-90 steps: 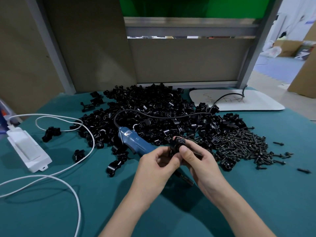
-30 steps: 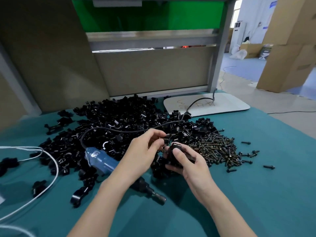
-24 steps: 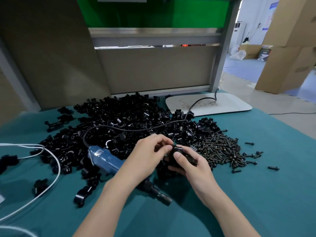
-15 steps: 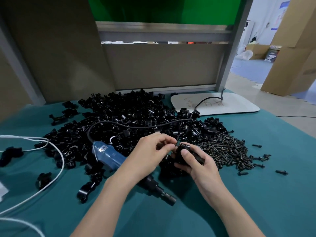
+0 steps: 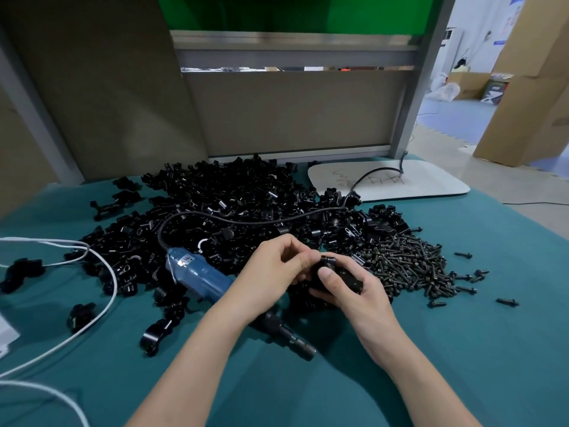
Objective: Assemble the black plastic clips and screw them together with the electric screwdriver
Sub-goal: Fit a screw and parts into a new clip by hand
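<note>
Standing by the bench, I count 1 white cable looping in from the 9 o'clock edge. Beside it is 1 white box, cut off so that only a corner shows. 3 stray clips lie apart from the main heap on its 8 o'clock side.

The heap of black clips runs together into one dark mass, too many to count. 1 blue electric screwdriver lies on the teal cloth with its bit end pointing to 5 o'clock. Its black cord curves over the heap toward 1 o'clock, and its middle is hidden under the left forearm.

2 bare hands meet at the heap's 5 o'clock edge, on 1 black clip. The left hand has its fingers curled, with thumb and forefinger pinched against the clip's 10 o'clock corner. I cannot make out whether anything small sits between them. The right hand wraps the clip from below, its thumb laid across the clip's face, so most of the clip is covered. The clip sits just at 3 o'clock of the screwdriver's body.

At 3 o'clock of the hands lies 1 pile of dark screws, too many to count. 2 stray screws lie well apart from it. 1 white board with scribbles sits at 1 o'clock.
</note>
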`<act>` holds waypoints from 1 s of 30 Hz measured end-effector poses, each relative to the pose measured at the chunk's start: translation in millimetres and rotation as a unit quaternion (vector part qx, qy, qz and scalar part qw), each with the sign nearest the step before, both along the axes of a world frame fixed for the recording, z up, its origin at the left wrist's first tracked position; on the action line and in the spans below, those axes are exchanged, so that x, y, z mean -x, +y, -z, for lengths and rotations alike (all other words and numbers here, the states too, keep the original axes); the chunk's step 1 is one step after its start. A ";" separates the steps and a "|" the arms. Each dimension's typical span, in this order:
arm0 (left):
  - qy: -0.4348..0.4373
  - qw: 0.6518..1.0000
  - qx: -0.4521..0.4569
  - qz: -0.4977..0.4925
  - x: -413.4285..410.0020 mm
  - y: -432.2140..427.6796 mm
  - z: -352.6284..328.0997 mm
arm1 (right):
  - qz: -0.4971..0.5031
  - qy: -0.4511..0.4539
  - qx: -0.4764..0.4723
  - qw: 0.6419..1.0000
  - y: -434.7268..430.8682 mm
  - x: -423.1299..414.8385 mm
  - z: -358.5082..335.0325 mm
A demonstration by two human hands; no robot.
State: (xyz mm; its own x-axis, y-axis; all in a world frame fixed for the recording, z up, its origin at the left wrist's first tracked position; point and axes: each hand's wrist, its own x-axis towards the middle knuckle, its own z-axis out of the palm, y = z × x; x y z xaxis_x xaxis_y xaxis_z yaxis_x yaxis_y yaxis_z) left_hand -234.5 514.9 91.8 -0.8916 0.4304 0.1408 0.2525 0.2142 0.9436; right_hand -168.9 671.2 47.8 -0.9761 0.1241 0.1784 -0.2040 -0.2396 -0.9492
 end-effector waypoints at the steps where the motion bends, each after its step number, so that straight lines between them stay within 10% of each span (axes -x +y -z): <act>1: 0.003 1.000 -0.003 0.007 0.1 -0.5 -0.2 | 0.003 -0.003 0.003 1.000 0.0 0.6 0.0; 30: -0.051 0.997 0.023 0.052 4.4 -7.3 -1.3 | -0.004 -0.005 -0.013 1.000 2.0 -0.1 2.0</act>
State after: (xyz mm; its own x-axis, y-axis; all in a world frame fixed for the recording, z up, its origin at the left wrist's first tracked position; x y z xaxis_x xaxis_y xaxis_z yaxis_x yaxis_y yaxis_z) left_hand -238.9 507.6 93.1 -0.8501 0.5259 0.0291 0.1785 0.2356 0.9553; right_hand -168.8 673.2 45.8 -0.9787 0.1110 0.1725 -0.1933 -0.2174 -0.9568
